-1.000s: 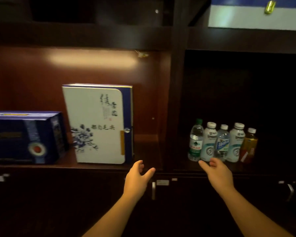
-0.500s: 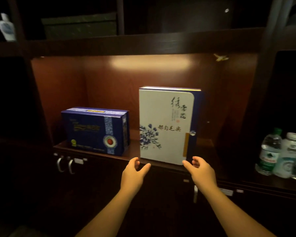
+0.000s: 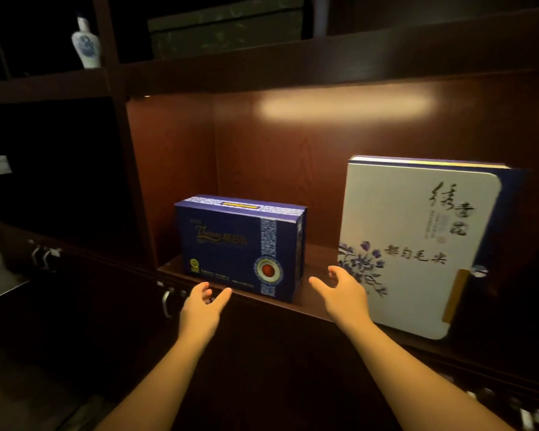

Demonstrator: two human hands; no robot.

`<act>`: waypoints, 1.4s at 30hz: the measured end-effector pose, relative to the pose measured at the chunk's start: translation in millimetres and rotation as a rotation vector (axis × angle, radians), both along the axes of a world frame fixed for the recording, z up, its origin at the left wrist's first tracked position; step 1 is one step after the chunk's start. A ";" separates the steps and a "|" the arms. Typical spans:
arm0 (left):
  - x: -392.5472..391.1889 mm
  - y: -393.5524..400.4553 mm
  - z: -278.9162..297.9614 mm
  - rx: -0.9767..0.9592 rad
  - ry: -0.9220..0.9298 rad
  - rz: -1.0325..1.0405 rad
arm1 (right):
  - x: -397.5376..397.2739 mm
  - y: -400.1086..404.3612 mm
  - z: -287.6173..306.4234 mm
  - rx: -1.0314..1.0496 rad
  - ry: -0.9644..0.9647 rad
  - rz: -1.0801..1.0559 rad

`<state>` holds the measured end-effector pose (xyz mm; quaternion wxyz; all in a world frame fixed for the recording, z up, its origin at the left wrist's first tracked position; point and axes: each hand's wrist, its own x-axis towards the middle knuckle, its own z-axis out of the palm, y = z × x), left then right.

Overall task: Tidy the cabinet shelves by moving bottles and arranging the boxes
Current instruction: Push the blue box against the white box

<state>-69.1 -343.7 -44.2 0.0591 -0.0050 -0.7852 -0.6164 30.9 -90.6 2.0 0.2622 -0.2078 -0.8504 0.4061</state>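
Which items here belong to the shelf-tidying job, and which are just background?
Job items:
- blue box, between both open hands
- white box, upright beside it
- left hand
- right hand

Background:
- porcelain vase
- dark case, upper shelf
- cabinet door handles

A lit cabinet shelf [image 3: 311, 301] of dark reddish wood is seen, bounded at the left by a dark upright and closed behind by a wood-grain back panel. Two boxes are carried directly on it. A dark blue box [image 3: 240, 247] with a patterned band and a red round emblem is set toward the left end, close to the front edge. A taller white box [image 3: 417, 244], marked with blue flowers and black calligraphy, is stood upright to the right, apart from the blue one. Bare shelf board is left showing between them.

On the shelf above [image 3: 293, 62], a dark green box [image 3: 227, 32] is laid. On the upper left shelf [image 3: 44, 85], a blue-and-white porcelain bottle [image 3: 86, 42] is stood upright.
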 end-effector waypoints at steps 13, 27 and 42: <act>-252.4 -85.4 4.5 -0.084 0.054 -0.071 | -148.5 -57.5 37.6 0.324 0.183 -0.242; -310.8 -51.3 -20.6 0.033 0.117 -0.202 | -154.9 -44.0 37.5 0.662 0.224 -0.284; -253.0 9.7 -13.7 0.021 0.123 -0.344 | -95.5 -11.6 42.4 0.883 0.091 -0.567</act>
